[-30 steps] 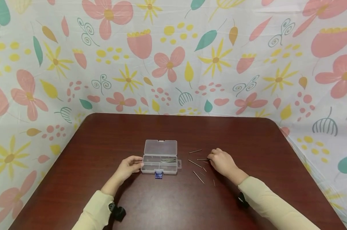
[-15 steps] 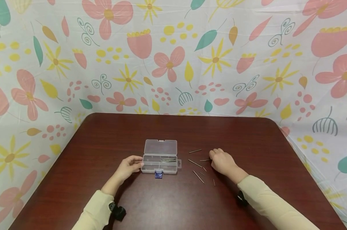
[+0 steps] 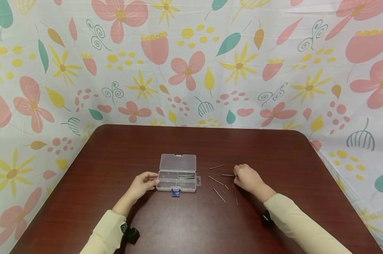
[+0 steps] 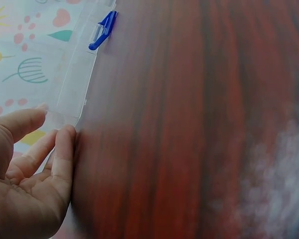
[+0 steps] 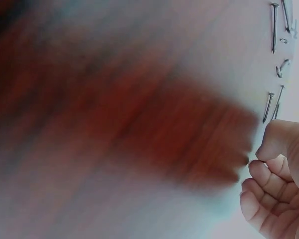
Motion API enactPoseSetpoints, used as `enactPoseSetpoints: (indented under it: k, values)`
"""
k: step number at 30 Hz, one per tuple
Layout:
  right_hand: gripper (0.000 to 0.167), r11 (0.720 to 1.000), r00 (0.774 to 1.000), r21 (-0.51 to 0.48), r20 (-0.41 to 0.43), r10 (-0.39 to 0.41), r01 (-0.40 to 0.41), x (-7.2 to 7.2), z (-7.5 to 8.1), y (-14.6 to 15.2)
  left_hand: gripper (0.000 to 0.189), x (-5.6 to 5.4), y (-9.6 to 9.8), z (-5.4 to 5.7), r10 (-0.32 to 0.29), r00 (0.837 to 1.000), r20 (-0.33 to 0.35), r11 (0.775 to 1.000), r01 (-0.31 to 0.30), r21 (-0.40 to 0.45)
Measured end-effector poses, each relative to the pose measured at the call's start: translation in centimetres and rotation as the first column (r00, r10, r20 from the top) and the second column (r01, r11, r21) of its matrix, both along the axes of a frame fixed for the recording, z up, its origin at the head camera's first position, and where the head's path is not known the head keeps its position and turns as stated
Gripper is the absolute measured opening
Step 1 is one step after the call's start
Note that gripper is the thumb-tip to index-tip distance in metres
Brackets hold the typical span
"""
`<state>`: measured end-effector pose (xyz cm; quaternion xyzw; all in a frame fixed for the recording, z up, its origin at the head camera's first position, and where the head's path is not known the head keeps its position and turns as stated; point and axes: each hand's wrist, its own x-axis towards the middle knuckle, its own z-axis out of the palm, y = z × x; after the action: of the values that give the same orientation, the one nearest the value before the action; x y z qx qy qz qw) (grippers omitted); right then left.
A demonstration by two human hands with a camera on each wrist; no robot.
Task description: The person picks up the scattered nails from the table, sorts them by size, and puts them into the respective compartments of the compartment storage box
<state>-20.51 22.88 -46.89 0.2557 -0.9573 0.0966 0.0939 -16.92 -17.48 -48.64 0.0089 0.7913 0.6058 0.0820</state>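
A clear plastic compartment box (image 3: pixel 166 185) with a blue latch (image 3: pixel 175 193) lies on the table, its lid (image 3: pixel 177 162) folded back. Several nails (image 3: pixel 186 177) lie in its back right part. My left hand (image 3: pixel 143 185) holds the box's left end; in the left wrist view the thumb and fingertips are at its corner. My right hand (image 3: pixel 248 179) has its thumb and fingertips at one end of a nail (image 3: pixel 227 175), which points left out of the fingers. The right wrist view shows the other fingers curled toward the palm and a nail (image 5: pixel 268 107) close to the thumb.
Several loose nails of different lengths lie between the box and my right hand, among them a long nail (image 3: pixel 219 195), another long nail (image 3: pixel 216 167) and a short nail (image 3: pixel 237 201). The dark wooden table (image 3: pixel 191 225) meets a flowered cloth (image 3: pixel 191 70) behind.
My right hand has shifted slightly to the right, and the nail at its fingertips has moved right with it. The left hand and the box stay in place.
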Motion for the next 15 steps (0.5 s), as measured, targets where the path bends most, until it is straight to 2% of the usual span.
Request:
enactPoseSetpoints:
  k: [11,15]
  values:
    - [0.015,0.998,0.999,-0.054,-0.034,0.013,-0.015,0.29,0.25,-0.30,0.033,0.00,-0.07,0.11,-0.019,1.000,0.001,1.000,0.019,-0.004]
    - [0.014,0.994,0.997,-0.099,-0.063,0.042,-0.048,0.35,0.59,-0.65,0.034,-0.12,-0.22,0.17,-0.025,1.000,-0.001,1.000,0.025,0.000]
